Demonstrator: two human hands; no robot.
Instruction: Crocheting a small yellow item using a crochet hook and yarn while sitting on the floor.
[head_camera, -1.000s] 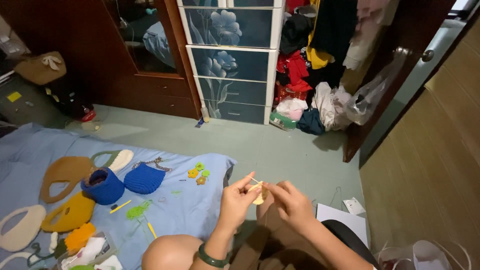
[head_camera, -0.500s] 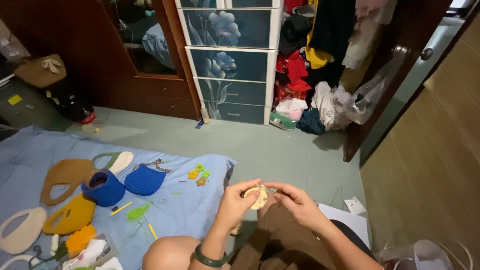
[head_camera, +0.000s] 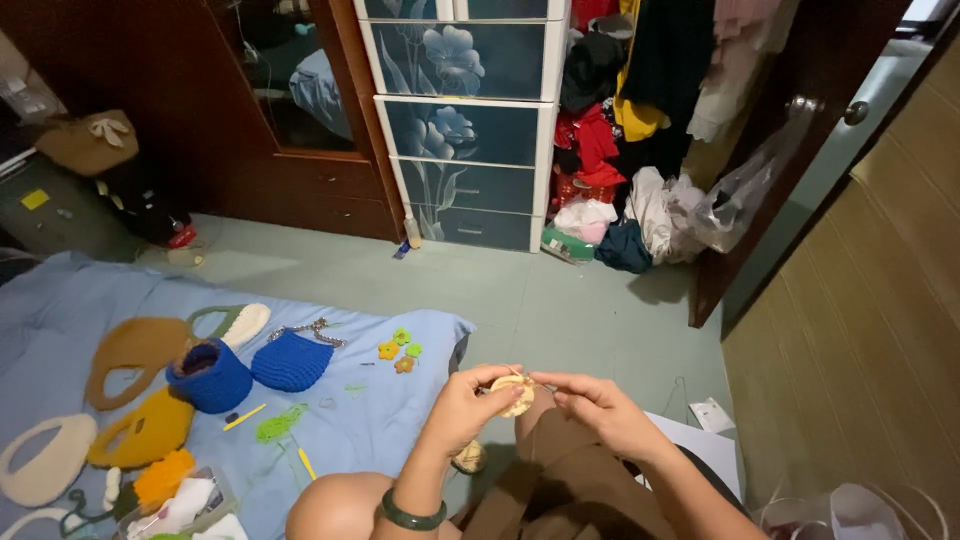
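Observation:
My left hand (head_camera: 470, 403) holds a small cream crochet piece (head_camera: 513, 393) between thumb and fingers, above my knee. My right hand (head_camera: 598, 408) meets it from the right, fingers pinched close to the piece, apparently on a thin hook or yarn that is too small to make out. A green bangle (head_camera: 412, 518) sits on my left wrist. Both hands hover over my lap in brown cloth (head_camera: 560, 480).
A blue blanket (head_camera: 60, 310) on the floor carries blue crochet bags (head_camera: 290, 360), a brown bag (head_camera: 130, 350), a yellow bag (head_camera: 145, 430), a cream one (head_camera: 45, 460) and small crochet flowers (head_camera: 398, 350). A flowered drawer unit (head_camera: 465, 130), a clothes pile (head_camera: 620, 200) and a door (head_camera: 800, 130) stand behind.
My hands have drawn closer together and dropped slightly; the cream piece now sits tucked between both sets of fingertips instead of being held up with fingers spread.

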